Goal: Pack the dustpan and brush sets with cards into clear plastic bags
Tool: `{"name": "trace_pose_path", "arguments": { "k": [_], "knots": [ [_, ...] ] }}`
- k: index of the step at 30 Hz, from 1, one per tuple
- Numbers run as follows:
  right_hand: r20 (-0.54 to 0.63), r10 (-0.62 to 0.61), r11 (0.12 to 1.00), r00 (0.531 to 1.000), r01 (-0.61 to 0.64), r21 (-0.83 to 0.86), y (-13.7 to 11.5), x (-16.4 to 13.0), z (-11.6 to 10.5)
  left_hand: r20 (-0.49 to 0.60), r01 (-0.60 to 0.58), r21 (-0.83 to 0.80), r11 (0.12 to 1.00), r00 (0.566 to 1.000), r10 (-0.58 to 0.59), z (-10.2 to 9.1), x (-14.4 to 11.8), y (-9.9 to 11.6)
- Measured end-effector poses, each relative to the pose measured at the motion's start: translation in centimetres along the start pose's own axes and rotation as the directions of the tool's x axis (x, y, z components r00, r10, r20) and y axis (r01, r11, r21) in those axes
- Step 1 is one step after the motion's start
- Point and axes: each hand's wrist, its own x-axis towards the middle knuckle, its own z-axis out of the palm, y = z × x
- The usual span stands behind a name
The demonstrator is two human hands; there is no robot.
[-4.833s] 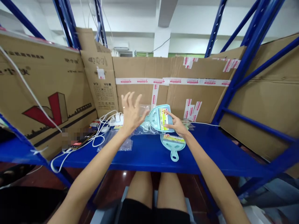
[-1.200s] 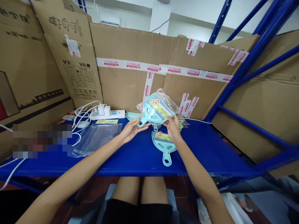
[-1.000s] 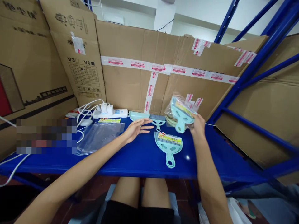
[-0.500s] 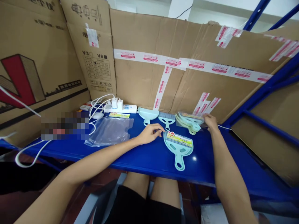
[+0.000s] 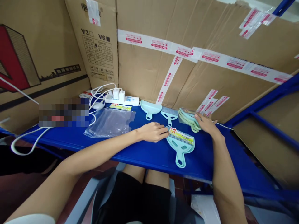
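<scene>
A light teal dustpan-and-brush set (image 5: 180, 143) with a colourful label lies on the blue shelf (image 5: 144, 152). My left hand (image 5: 153, 132) rests on the shelf with its fingertips at the set's left edge. My right hand (image 5: 206, 124) lies flat, fingers spread, against a stack of bagged teal sets (image 5: 188, 115) at the back. A loose teal dustpan (image 5: 150, 108) and a small brush (image 5: 169, 113) lie behind my left hand. Neither hand grips anything.
Clear plastic bags (image 5: 109, 122) lie to the left, with a white power strip, chargers and cables (image 5: 118, 97) behind them. Taped cardboard (image 5: 187, 62) walls the back and left. A blue rack beam (image 5: 273, 124) runs at the right. My knees are below the shelf edge.
My right hand carried the bagged set to the right and laid it on the stack at the back. My left hand came down to the edge of the labelled set. The camera tilted downward.
</scene>
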Motion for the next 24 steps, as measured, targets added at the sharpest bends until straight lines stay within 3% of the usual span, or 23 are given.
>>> {"name": "trace_pose_path", "arguments": {
  "k": [4,6,9,10,11,12,13,14,15,16,17,18,24],
  "knots": [
    [-0.156,-0.063,0.998,0.986,0.059,-0.035,0.0,-0.5,-0.4,-0.002,-0.056,0.123,0.991,0.998,0.056,0.0,-0.1,-0.1],
    [-0.272,-0.147,0.989,0.951,0.136,-0.058,-0.6,-1.1,-0.9,0.015,-0.091,0.219,0.972,0.996,0.089,-0.1,0.0,-0.4],
    [-0.436,-0.256,0.965,0.863,0.254,-0.064,-2.3,-2.1,-1.6,0.079,-0.182,0.463,0.867,0.983,0.164,-0.7,0.0,-1.4],
    [-0.422,-0.278,0.957,0.863,0.286,-0.046,-3.0,-2.6,-1.9,0.086,-0.198,0.54,0.818,0.98,0.18,-1.0,0.0,-1.9],
    [-0.34,-0.306,0.947,0.889,0.321,-0.014,-3.7,-3.2,-2.2,0.074,-0.194,0.6,0.776,0.979,0.188,-1.3,0.0,-2.3],
    [-0.181,-0.351,0.932,0.919,0.362,0.032,-4.3,-3.9,-2.4,0.052,-0.177,0.642,0.746,0.981,0.188,-1.6,-0.1,-2.6],
    [0.03,-0.407,0.911,0.913,0.403,0.085,-4.8,-4.5,-2.6,0.026,-0.153,0.667,0.729,0.983,0.182,-1.9,-0.2,-2.9],
    [0.246,-0.459,0.889,0.854,0.438,0.136,-5.1,-5.2,-2.8,0.003,-0.128,0.679,0.723,0.985,0.172,-2.2,-0.3,-3.0],
    [0.411,-0.496,0.866,0.765,0.468,0.174,-5.3,-5.8,-2.9,-0.016,-0.107,0.679,0.726,0.987,0.161,-2.3,-0.4,-3.0],
    [0.511,-0.519,0.846,0.685,0.496,0.195,-5.3,-6.3,-3.0,-0.028,-0.093,0.672,0.735,0.988,0.151,-2.4,-0.5,-2.9],
    [0.559,-0.534,0.829,0.635,0.524,0.197,-5.2,-6.7,-2.9,-0.033,-0.086,0.659,0.747,0.989,0.144,-2.3,-0.5,-2.6],
    [0.575,-0.54,0.817,0.615,0.546,0.185,-4.9,-6.9,-2.8,-0.034,-0.086,0.645,0.759,0.989,0.142,-2.0,-0.5,-2.2],
    [0.611,-0.502,0.814,0.613,0.574,0.092,-3.5,-6.0,-1.3,0.068,-0.203,0.574,0.793,0.977,0.201,1.0,0.2,0.7]
  ]
}}
